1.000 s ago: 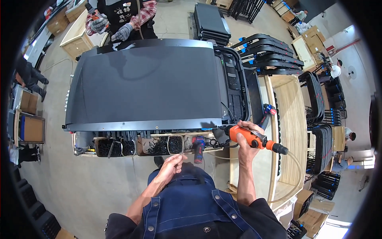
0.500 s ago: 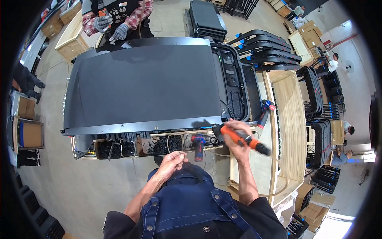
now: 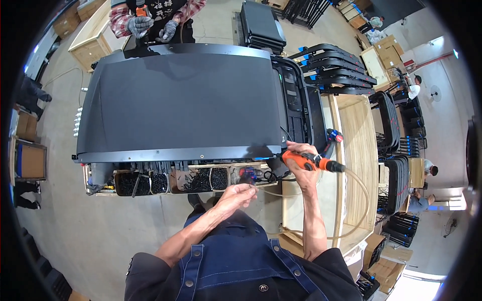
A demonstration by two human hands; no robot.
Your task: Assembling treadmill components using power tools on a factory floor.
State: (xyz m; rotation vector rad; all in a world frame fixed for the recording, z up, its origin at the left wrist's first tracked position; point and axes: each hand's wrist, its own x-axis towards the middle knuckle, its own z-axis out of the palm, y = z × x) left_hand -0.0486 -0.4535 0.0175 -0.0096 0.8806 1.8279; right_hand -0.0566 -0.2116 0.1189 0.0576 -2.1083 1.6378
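Note:
A large black panel [image 3: 181,100] lies flat on a work stand in front of me. My right hand [image 3: 300,159] grips an orange pneumatic screwdriver [image 3: 311,161] at the panel's near right corner, its air hose [image 3: 359,200] looping down to the right. My left hand [image 3: 236,194] hovers just below a wooden tray [image 3: 193,181] of black screws, fingers curled; whether it holds a screw I cannot tell. A thin wire runs from near that hand toward the tool.
Across the panel a person in a plaid shirt and grey gloves [image 3: 150,25] works at the far edge. Stacks of black frames [image 3: 336,70] and a wooden crate [image 3: 354,150] stand to the right. Cardboard boxes [image 3: 30,160] sit at left. Other people stand at far right.
My right hand has carried the orange screwdriver left and up to the panel's near right corner. My left hand has risen slightly toward the screw tray.

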